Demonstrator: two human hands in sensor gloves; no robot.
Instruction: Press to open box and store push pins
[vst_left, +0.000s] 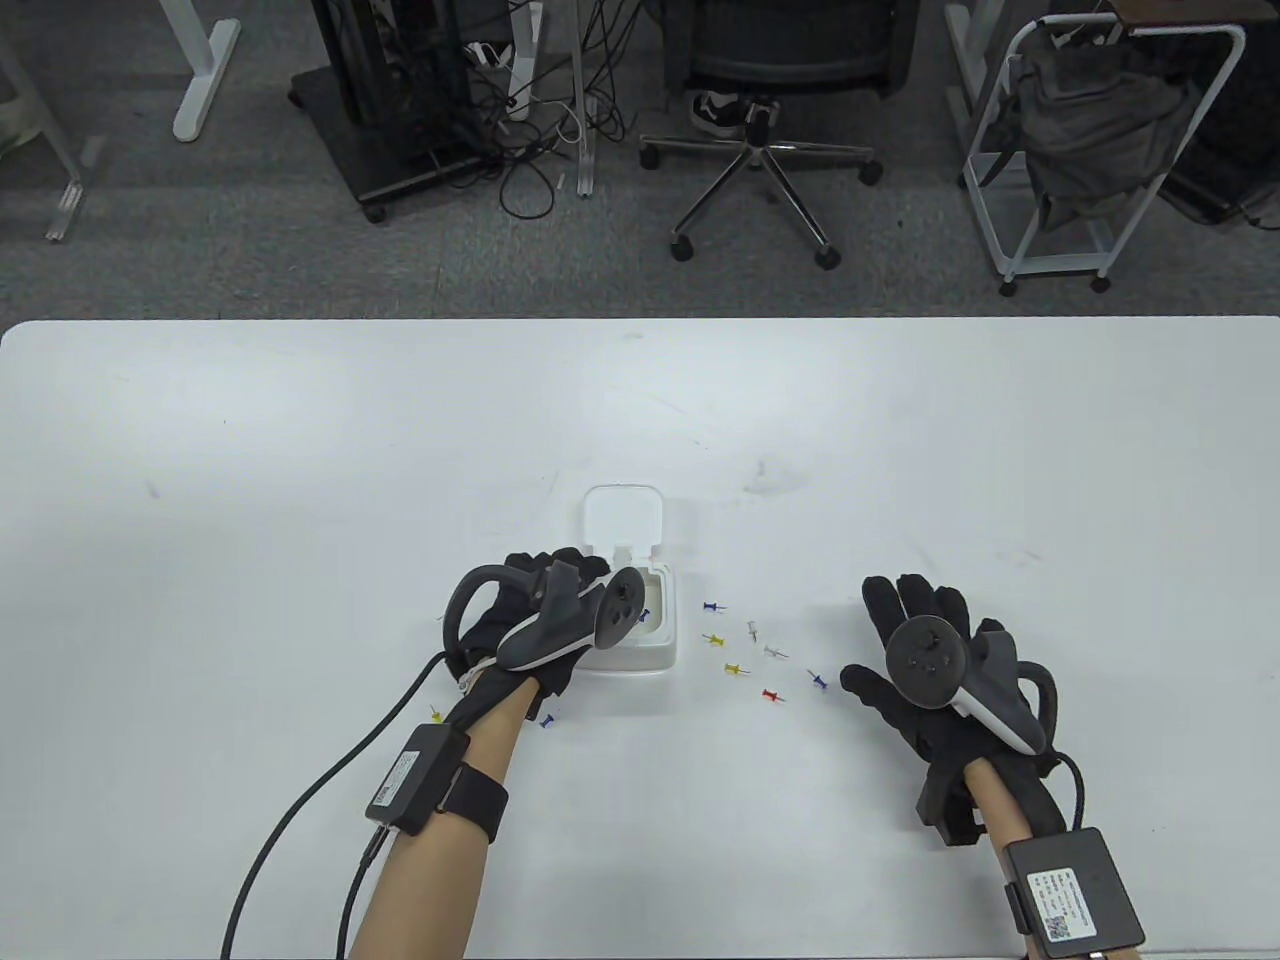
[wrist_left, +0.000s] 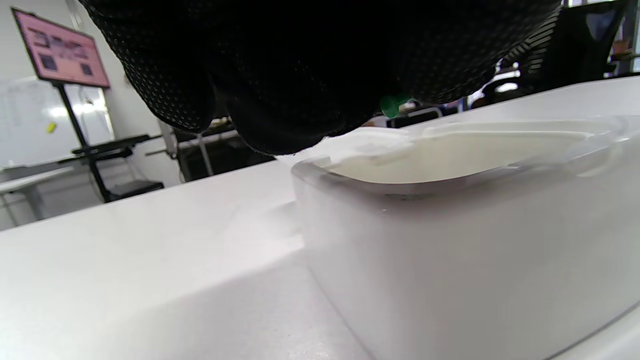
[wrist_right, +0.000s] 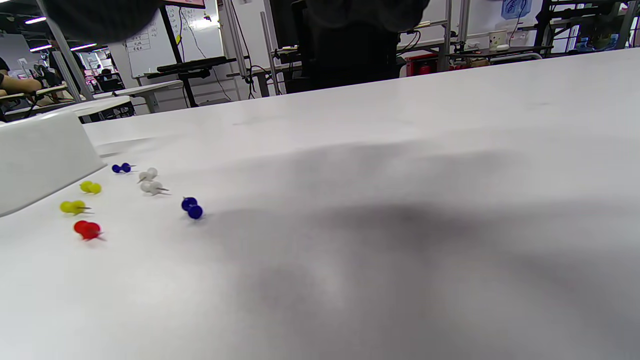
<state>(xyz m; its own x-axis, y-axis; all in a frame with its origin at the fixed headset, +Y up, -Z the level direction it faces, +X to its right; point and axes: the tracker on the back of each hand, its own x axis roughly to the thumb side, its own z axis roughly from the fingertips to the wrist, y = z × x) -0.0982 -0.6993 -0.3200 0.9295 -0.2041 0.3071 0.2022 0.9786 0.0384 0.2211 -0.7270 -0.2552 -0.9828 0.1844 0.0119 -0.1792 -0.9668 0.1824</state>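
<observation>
A: The white box (vst_left: 640, 620) sits near the middle of the table (vst_left: 300, 450), its lid (vst_left: 624, 518) already swung up at the far side. The left hand (vst_left: 530, 625) hovers over the box's left edge, fingers bunched. I'd say it's dropping a pin in.

B: Likely. To do that well, let go only with the fingertips clearly inside the rim, low enough that the pin doesn't bounce out. Is it holding one?

A: The left wrist view shows a small green thing (wrist_left: 392, 104) peeking out under the glove, above the opening. It may be a pin; I can't tell for sure, nor whether the fingers clamp it.

B: The table view hides that completely, with the tracker covering the fingers. And the right hand (vst_left: 925, 670)?

A: Flat and spread, holding nothing, resting to the right of the loose push pins (vst_left: 740, 660), well apart from the left hand.

B: The table view also shows two pins near the left forearm, a yellow one (vst_left: 437, 714) and a blue one (vst_left: 546, 720). Neither wrist view catches them.
</observation>
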